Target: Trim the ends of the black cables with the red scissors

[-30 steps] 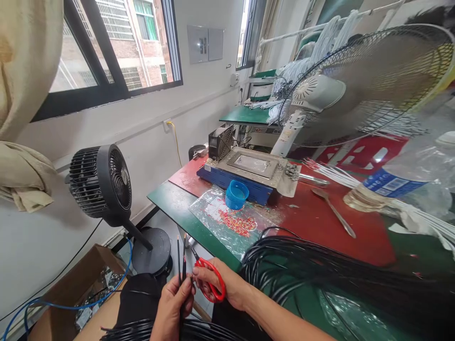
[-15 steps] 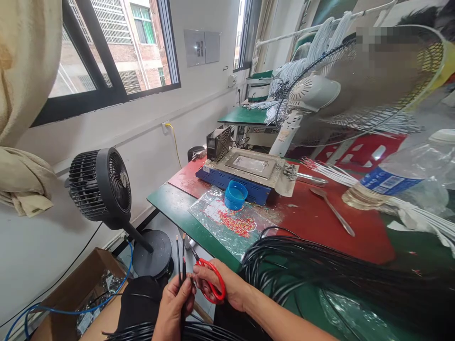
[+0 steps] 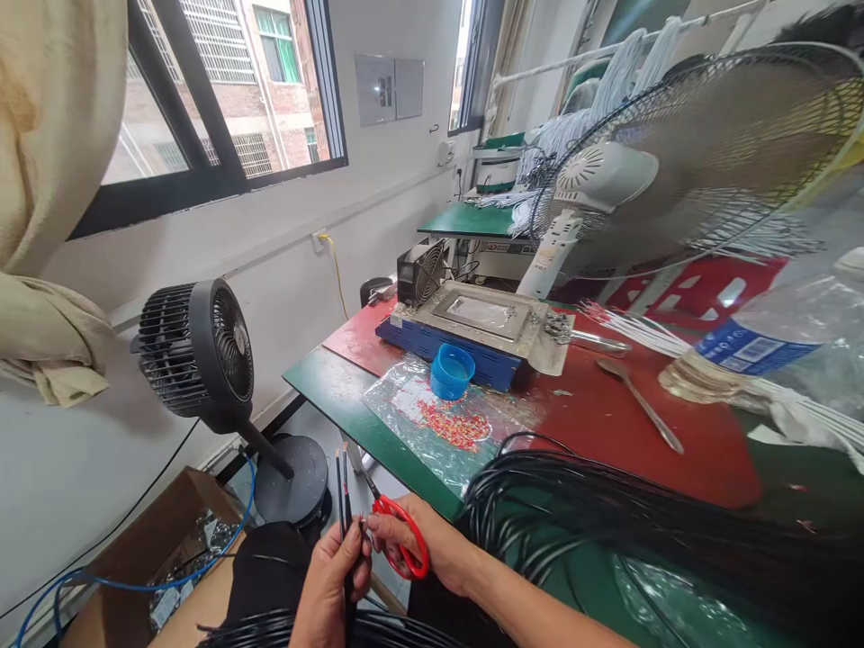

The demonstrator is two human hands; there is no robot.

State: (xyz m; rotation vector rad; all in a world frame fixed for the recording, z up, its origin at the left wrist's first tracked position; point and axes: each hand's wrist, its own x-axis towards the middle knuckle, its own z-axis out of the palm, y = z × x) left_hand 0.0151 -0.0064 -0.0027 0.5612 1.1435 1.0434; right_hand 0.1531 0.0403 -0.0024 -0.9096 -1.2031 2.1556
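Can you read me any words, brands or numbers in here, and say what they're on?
Nothing is legible enough to quote.
Plastic bottle: blue label, too blurred.
White fan post: sticker, too small.
Blue-sided machine: white tag, too small.
Strip beneath far green table: too small.

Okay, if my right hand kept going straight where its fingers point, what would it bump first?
Most likely your left hand, which pinches the black cables just ahead of it; the hands may already touch, as depth is unclear.
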